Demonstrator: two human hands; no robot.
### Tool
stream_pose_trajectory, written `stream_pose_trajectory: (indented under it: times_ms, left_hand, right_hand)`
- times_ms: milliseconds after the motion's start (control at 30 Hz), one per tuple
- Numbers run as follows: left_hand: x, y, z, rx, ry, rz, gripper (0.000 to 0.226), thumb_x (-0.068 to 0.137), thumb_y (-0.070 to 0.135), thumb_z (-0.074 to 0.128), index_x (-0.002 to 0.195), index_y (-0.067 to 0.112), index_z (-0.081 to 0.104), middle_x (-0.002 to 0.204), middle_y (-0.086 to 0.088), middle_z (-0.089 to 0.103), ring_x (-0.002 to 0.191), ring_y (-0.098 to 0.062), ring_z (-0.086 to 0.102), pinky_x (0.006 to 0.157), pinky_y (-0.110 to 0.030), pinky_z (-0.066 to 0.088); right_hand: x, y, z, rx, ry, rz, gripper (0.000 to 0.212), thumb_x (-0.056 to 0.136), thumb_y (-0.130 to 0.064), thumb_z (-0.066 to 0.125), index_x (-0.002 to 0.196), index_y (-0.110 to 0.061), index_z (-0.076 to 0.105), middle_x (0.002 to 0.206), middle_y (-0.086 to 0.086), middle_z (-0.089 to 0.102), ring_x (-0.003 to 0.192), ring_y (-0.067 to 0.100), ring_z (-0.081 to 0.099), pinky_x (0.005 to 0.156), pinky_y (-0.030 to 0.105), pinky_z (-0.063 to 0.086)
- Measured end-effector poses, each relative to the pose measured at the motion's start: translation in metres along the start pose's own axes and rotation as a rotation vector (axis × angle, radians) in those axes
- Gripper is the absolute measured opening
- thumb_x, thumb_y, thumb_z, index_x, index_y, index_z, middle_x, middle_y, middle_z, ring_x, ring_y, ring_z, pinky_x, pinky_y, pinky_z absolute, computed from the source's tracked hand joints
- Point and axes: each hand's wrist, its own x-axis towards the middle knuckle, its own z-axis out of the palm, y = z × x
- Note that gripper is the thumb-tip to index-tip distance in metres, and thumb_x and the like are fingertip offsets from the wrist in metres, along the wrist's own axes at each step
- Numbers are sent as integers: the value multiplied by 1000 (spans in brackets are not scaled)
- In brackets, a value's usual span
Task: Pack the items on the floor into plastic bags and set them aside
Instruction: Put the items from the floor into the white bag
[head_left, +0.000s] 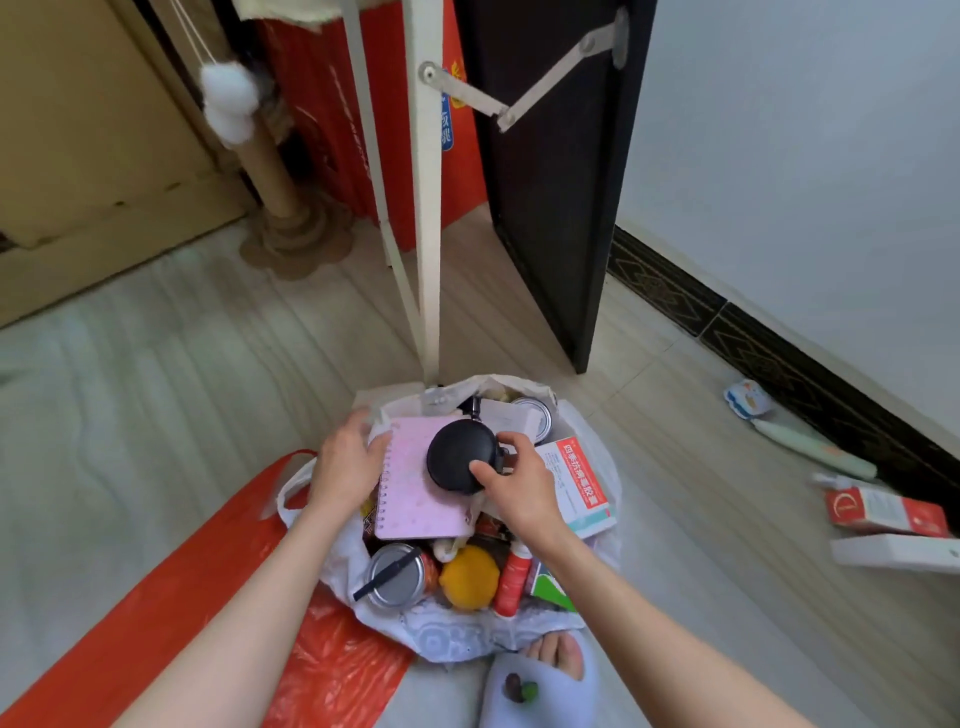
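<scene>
Low in the centre of the frame, a white plastic bag (470, 636) stands open on the pale wood-look floor (208, 364), packed nearly full. On top, a pink spiral notebook (415, 499) is seen, with a round black case (460, 461) lying on it. The case is pinched at its right edge by the thumb and fingers of the right hand (519, 480). The left hand (345, 462) is curled over the bag's left rim beside the notebook. A can (395, 574), a lemon (469, 577) and a red-and-white medicine box (579, 483) are also held in the bag. An orange plastic bag (171, 613) lies flat at lower left. At the right edge, a red box (888, 512) and a pale green pen-shaped item (813, 449) remain unpacked. The packing step appears under way; next, the case would need settling, then the leftover items fetching.
</scene>
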Motion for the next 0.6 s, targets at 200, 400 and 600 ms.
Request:
stream_pose_trajectory:
  times_ms: [200,400,600]
  left_hand:
    - [-5,-17,-27,48,123,-40,17,87,11,58,97,1,68,97,-21,69,95,-35,62,83,-36,44]
    - [-18,1,-47,-106,336,196,5,84,4,61,86,1,65,86,-17,65,72,-28,59,75,-33,44]
    - [-40,-6,-33,1,184,244,10,85,5,59,94,4,65,94,-11,63,80,-22,56,78,-28,41]
  right_hand:
    - [-2,-4,24,-119,33,-128,50,82,-11,62,129,-15,46,118,4,47,105,18,52,98,33,41]
    - [-8,-15,37,-55,-60,-195,37,88,-6,51,125,-9,50,122,6,59,107,12,55,93,19,41]
    - [-16,-10,21,-190,-78,-240,39,92,-23,49,130,-15,47,130,4,54,117,18,50,89,19,35]
